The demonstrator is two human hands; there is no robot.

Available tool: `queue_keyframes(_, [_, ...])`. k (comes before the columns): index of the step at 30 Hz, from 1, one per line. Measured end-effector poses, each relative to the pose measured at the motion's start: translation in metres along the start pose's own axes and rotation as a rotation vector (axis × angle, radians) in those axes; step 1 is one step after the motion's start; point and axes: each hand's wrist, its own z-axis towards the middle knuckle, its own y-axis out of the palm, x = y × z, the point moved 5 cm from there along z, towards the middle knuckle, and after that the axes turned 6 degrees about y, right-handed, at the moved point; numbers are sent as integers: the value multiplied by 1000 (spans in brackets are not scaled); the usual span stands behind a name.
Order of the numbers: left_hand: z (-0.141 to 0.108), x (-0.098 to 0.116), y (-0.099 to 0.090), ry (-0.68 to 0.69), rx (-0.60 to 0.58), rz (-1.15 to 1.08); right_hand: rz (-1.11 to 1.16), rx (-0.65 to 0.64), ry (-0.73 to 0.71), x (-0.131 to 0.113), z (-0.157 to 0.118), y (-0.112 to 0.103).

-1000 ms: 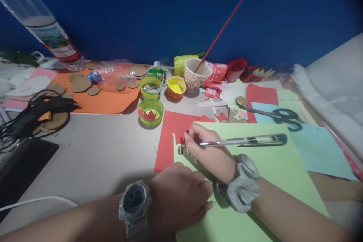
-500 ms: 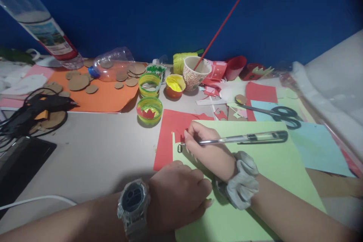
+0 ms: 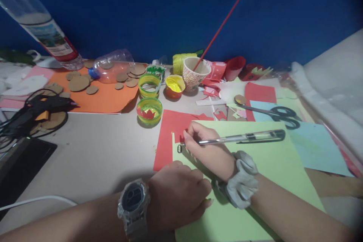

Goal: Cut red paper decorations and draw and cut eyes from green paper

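A black-and-clear pen is gripped in my right hand, its tip beside a small dark mark near the left edge of a light green paper sheet. A grey scrunchie circles that wrist. My left hand, with a watch on the wrist, rests on the green sheet's lower left part, fingers curled under; whether they pinch anything is hidden. Red paper lies partly beneath the green sheet.
Scissors lie on blue paper at the right. Behind stand a patterned cup with a red stick and small green-yellow rings. Cardboard discs, a large bottle and a glue gun are at the left.
The pen's back end has shifted very slightly to the left. Both hands have stayed in nearly the same place.
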Motion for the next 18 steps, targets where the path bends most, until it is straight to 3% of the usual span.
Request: queue_keyframes(18, [-1, 0, 2, -10, 13, -9, 8, 5, -21, 0, 2, 1])
